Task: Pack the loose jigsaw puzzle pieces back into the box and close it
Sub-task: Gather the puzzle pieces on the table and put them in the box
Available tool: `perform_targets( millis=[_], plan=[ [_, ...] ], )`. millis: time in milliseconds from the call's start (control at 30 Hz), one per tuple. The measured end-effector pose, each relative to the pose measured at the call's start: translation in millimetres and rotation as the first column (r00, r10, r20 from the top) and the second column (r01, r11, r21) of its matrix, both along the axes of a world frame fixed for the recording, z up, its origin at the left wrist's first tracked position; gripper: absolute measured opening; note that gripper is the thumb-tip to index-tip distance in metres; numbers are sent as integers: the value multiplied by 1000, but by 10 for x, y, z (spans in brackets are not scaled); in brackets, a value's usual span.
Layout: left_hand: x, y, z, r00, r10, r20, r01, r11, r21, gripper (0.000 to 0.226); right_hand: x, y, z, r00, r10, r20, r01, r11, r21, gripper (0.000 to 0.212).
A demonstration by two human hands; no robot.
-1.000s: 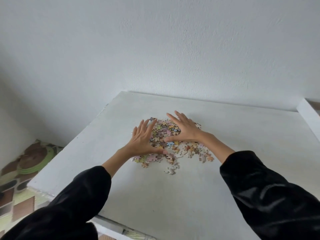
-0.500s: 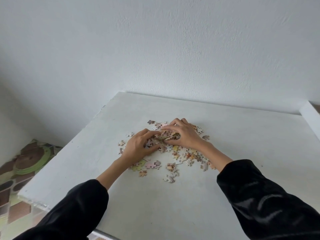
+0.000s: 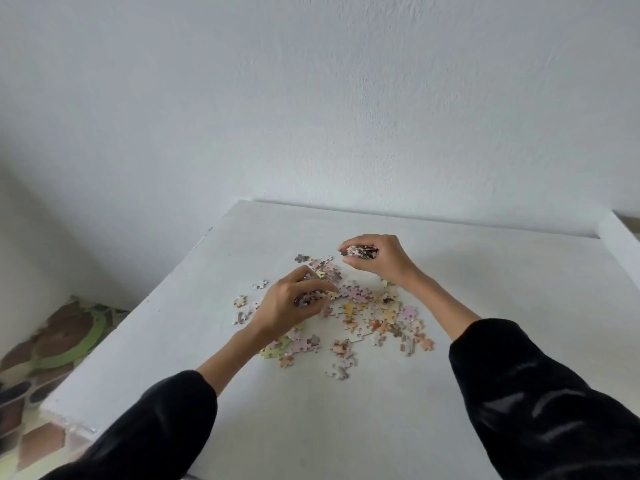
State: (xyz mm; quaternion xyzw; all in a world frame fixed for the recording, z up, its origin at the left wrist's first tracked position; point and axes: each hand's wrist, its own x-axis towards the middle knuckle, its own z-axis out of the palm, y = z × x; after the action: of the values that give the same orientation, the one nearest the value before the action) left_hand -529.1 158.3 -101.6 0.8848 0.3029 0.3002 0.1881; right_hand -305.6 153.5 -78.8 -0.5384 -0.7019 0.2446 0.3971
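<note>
Left hand (image 3: 287, 306) clutches a fistful of puzzle pieces (image 3: 360, 296) low over the pile, hiding part of it | right hand (image 3: 375, 263) grips another fistful, raised at the far edge | rest lie scattered on the desk (image 3: 346, 427) | black sleeves (image 3: 554, 410); white wall (image 3: 311, 98) behind, patterned floor (image 3: 52, 341) left

We see through one wide-angle camera worn on the head, facing forward and down across the desk (image 3: 346, 427) toward the wall (image 3: 311, 98), with the puzzle pieces (image 3: 360, 296) near, mid-frame.
</note>
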Motion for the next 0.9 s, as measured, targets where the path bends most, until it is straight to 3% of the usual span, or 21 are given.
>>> perform_targets(
  millis=[367, 900],
  plan=[
    [851, -194, 562, 982, -178, 69, 171, 981, 91, 20, 656, -466, 560, 997, -45, -68, 52, 995, 91, 16],
    [3113, -1046, 952, 869, -477, 130, 471, 879, 73, 20, 2765, -1660, 1003, 929, -371, 12, 364, 917, 164, 16]
  ],
)
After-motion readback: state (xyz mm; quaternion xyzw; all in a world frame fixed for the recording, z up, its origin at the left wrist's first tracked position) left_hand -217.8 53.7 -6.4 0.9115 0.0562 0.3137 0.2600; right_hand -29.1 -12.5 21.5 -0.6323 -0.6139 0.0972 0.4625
